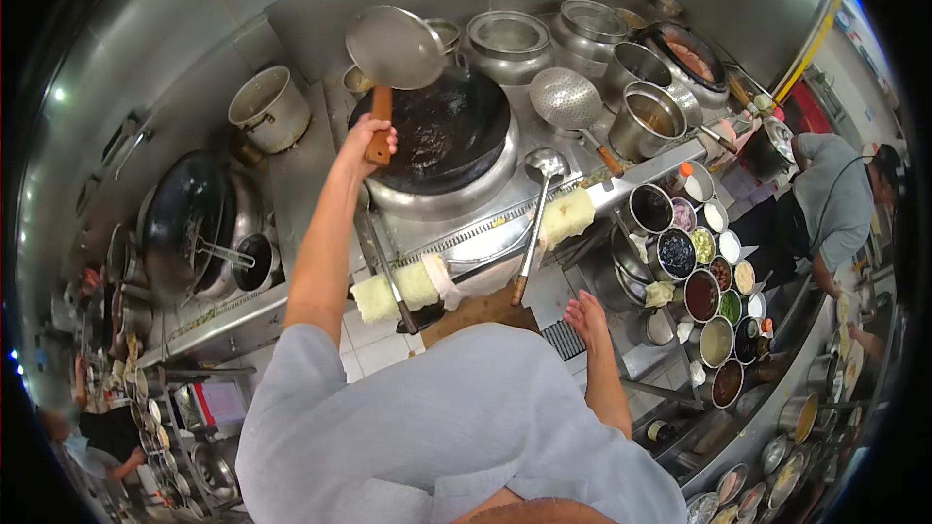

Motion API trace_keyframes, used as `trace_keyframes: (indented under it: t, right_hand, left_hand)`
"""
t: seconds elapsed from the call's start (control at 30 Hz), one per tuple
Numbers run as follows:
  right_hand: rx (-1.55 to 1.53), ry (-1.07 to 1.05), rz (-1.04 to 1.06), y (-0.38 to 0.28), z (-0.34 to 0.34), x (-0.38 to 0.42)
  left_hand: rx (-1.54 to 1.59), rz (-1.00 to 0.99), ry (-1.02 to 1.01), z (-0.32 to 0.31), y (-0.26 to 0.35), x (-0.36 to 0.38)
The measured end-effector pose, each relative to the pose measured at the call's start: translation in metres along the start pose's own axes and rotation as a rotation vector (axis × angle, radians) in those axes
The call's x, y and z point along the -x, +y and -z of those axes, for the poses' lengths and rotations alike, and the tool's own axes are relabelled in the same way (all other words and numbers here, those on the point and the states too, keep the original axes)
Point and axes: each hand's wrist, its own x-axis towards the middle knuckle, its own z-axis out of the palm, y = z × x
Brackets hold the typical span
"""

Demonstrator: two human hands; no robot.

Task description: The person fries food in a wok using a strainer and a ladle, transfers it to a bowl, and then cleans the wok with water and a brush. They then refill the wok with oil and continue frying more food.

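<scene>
My left hand (373, 143) is wrapped round the wooden handle of a round fine-mesh strainer (395, 49), raised over the far left rim of a big black wok (442, 131). Dark liquid or a wet sheen shows at the bottom of the wok, which sits on a round metal burner ring. Held low by my side, my right hand (586, 318) has its fingers apart and nothing in it. In front of it a steel ladle (547, 167) rests with its handle across the stove's front edge, beside a perforated skimmer (566, 99).
Several seasoning tins (701, 295) stand to my right. Lidded steel pots (508, 39) line the back, and a deep pot (650, 121) holds liquid. A second wok (186, 218) is at left. Rolled cloths (567, 215) wrap the front rail. A co-worker (843, 199) bends at far right.
</scene>
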Motion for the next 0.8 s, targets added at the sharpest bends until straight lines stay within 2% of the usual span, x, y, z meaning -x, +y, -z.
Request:
trace_keyframes:
  t: [0.07,0.17,0.2,0.3,0.4,0.5,0.6,0.7,0.8]
  right_hand:
    - [-0.027,0.031,0.013,0.000,0.010,0.005]
    - [-0.064,0.107,-0.005,0.011,0.034,0.014]
    - [-0.080,0.123,-0.016,0.016,0.043,0.019]
    - [-0.120,0.188,-0.048,0.026,0.059,0.028]
    - [-0.159,0.208,-0.039,0.031,0.070,0.029]
    - [-0.156,0.195,-0.035,0.038,0.075,0.028]
    - [-0.123,0.184,-0.081,0.044,0.073,0.024]
    - [-0.070,0.161,-0.144,0.050,0.063,0.013]
    - [0.024,0.073,-0.206,0.058,0.046,0.001]
  left_hand:
    - [-0.317,-0.106,0.140,-0.001,0.022,-0.032]
    - [-0.957,-0.057,0.404,-0.006,0.049,-0.073]
    - [-1.259,-0.090,0.463,-0.003,0.056,-0.086]
    - [-1.783,-0.316,0.553,0.023,0.050,-0.128]
    - [-1.867,-0.212,0.465,0.030,0.064,-0.128]
    - [-1.761,-0.324,0.440,0.049,0.057,-0.094]
    - [-1.518,-0.653,0.290,0.081,0.031,-0.033]
    - [-1.117,-0.071,0.340,0.046,0.033,0.058]
    - [-1.053,-0.060,0.331,0.055,0.009,0.082]
